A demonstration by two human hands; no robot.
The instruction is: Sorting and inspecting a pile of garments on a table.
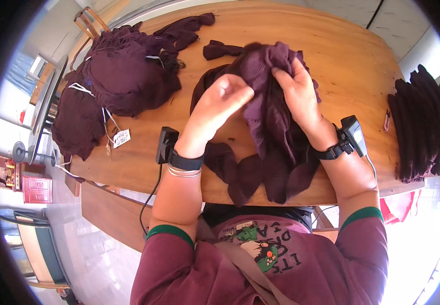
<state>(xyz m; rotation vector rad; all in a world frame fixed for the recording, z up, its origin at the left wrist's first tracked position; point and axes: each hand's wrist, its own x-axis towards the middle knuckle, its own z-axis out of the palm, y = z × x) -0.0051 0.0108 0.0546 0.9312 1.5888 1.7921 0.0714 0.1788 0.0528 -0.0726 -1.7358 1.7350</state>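
Note:
A dark purple knit piece (266, 122), its exact kind unclear, is bunched over the wooden table in front of me. My right hand (301, 94) pinches a raised fold at its upper part between thumb and fingers. My left hand (220, 107) is beside it, thumb and fingertips closed together against the cloth's left edge. The lower part of the fabric drapes down to the table's near edge. Each wrist wears a black band with a small device.
A heap of dark purple knit bundles (128, 76) with white ties and a paper tag (121, 138) lies on the left of the table (352, 61). At the right edge stands a stack of folded dark knits (426, 124). A small cutter-like tool (387, 121) lies beside it.

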